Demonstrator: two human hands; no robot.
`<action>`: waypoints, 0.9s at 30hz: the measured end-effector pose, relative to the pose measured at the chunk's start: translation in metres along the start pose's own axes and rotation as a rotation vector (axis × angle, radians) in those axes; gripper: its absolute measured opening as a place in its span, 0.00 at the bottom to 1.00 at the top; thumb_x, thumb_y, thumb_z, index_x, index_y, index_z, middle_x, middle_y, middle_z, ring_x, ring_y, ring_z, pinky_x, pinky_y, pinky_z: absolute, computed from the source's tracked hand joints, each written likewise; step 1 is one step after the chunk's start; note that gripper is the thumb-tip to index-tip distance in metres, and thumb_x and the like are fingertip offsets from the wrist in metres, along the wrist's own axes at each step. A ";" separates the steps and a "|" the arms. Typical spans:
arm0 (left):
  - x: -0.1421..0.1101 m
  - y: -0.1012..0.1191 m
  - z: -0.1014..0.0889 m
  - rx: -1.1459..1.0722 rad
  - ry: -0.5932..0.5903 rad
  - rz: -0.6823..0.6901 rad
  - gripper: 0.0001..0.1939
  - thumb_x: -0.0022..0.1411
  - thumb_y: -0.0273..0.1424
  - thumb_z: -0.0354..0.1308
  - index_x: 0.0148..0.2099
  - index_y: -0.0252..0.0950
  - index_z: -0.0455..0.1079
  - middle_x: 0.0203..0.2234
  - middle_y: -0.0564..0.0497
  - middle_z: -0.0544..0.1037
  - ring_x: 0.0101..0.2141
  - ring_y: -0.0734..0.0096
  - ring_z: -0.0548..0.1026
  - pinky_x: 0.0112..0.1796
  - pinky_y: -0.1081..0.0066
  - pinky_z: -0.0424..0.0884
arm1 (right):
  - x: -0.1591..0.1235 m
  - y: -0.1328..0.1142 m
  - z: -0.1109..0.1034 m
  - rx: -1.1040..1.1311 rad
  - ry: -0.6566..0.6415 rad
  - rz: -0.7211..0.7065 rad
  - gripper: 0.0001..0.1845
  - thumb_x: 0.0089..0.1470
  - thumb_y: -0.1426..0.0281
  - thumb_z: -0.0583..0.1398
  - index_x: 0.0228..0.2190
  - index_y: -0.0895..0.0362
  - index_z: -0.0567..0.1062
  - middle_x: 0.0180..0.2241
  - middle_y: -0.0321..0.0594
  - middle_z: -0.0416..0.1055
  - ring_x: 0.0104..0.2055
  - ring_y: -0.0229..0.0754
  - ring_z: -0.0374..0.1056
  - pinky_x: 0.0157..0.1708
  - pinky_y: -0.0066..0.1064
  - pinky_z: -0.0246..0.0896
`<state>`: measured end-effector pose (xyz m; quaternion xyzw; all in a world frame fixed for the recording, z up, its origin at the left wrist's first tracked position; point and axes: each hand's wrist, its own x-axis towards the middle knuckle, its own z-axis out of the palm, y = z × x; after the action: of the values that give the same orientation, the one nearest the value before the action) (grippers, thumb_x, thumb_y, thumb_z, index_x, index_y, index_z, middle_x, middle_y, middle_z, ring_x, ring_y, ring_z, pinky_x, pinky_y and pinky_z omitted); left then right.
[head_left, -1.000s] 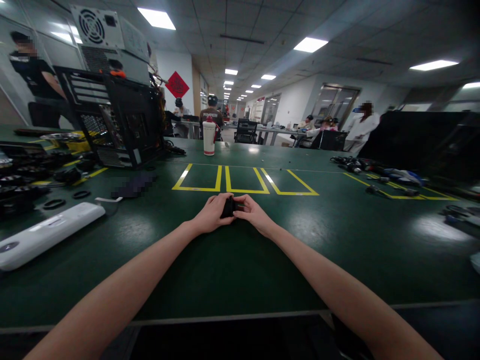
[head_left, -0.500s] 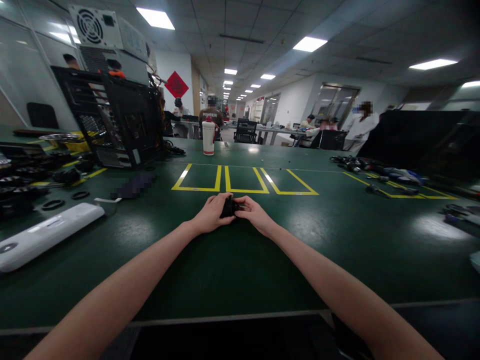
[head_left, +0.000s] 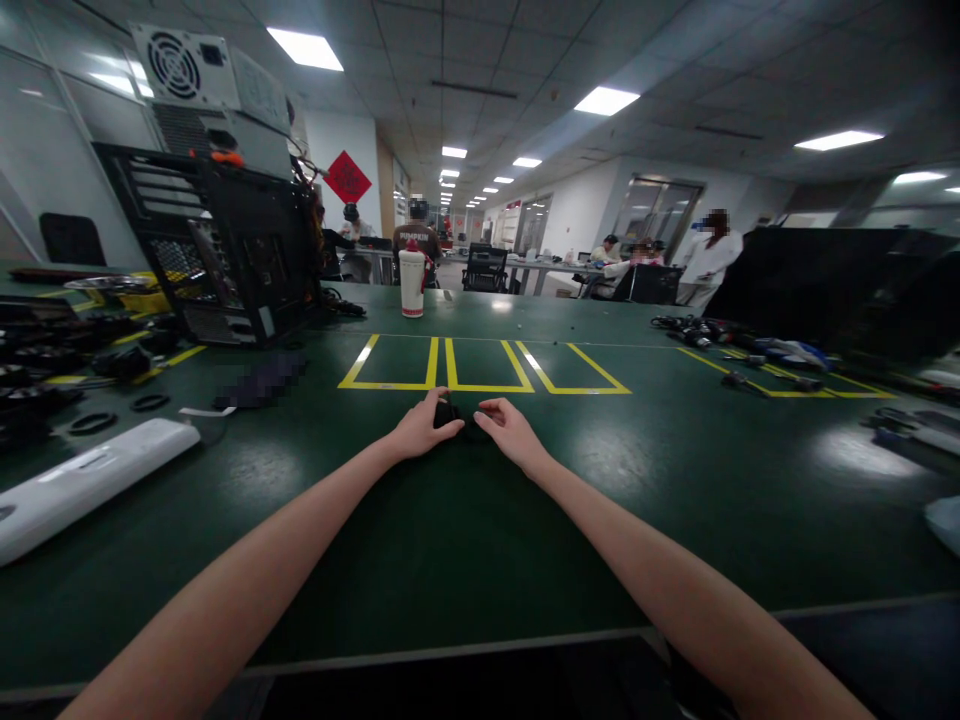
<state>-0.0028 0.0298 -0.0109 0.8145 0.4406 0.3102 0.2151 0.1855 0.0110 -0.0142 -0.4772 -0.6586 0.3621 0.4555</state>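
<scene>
Right fingers farther off, black object half-hidden

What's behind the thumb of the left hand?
Behind the thumb of the left hand, part of a small black object shows. The hand covers the rest, so its full shape, and what it is, can't be told.

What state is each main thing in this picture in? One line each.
Left hand: curled around small black object
Small black object: partly hidden
Right hand: fingers bent, grip unclear
Drink cup: upright
Computer case: standing
Power supply: stacked above computer case
Ceiling lights: lit
</scene>
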 end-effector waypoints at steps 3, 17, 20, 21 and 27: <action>-0.002 0.001 0.002 0.127 0.075 -0.003 0.31 0.52 0.44 0.51 0.55 0.38 0.47 0.44 0.43 0.65 0.45 0.55 0.65 0.43 0.53 0.61 | -0.006 -0.005 -0.004 -0.098 -0.045 -0.029 0.24 0.41 0.58 0.59 0.40 0.55 0.66 0.43 0.43 0.62 0.47 0.45 0.58 0.50 0.43 0.49; 0.000 0.007 -0.002 -0.040 -0.040 0.007 0.32 0.49 0.32 0.54 0.56 0.39 0.47 0.47 0.46 0.64 0.46 0.60 0.66 0.46 0.59 0.62 | -0.014 -0.010 -0.012 -0.333 -0.161 -0.120 0.23 0.42 0.71 0.60 0.43 0.56 0.64 0.43 0.43 0.62 0.46 0.45 0.60 0.47 0.43 0.53; -0.007 0.014 -0.005 -0.085 -0.098 0.003 0.31 0.48 0.31 0.55 0.55 0.40 0.49 0.46 0.46 0.64 0.44 0.61 0.67 0.44 0.60 0.64 | -0.018 -0.017 -0.011 -0.374 -0.170 -0.118 0.23 0.41 0.72 0.60 0.43 0.55 0.64 0.42 0.42 0.63 0.45 0.45 0.61 0.46 0.43 0.55; -0.012 0.018 -0.007 -0.099 -0.126 0.004 0.32 0.48 0.30 0.55 0.55 0.40 0.49 0.46 0.46 0.64 0.43 0.61 0.67 0.43 0.61 0.65 | -0.023 -0.023 -0.009 -0.409 -0.180 -0.124 0.23 0.42 0.72 0.60 0.43 0.55 0.64 0.42 0.42 0.63 0.45 0.45 0.61 0.45 0.42 0.55; -0.073 0.049 -0.022 -0.066 -0.207 0.024 0.34 0.44 0.27 0.56 0.54 0.40 0.50 0.43 0.48 0.66 0.43 0.62 0.66 0.44 0.61 0.64 | -0.085 -0.072 0.016 -0.666 -0.261 -0.185 0.19 0.45 0.75 0.55 0.43 0.59 0.63 0.41 0.45 0.63 0.42 0.45 0.62 0.43 0.40 0.57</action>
<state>-0.0197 -0.0560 0.0129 0.8400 0.3955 0.2413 0.2825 0.1598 -0.0919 0.0250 -0.4875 -0.8332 0.1432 0.2182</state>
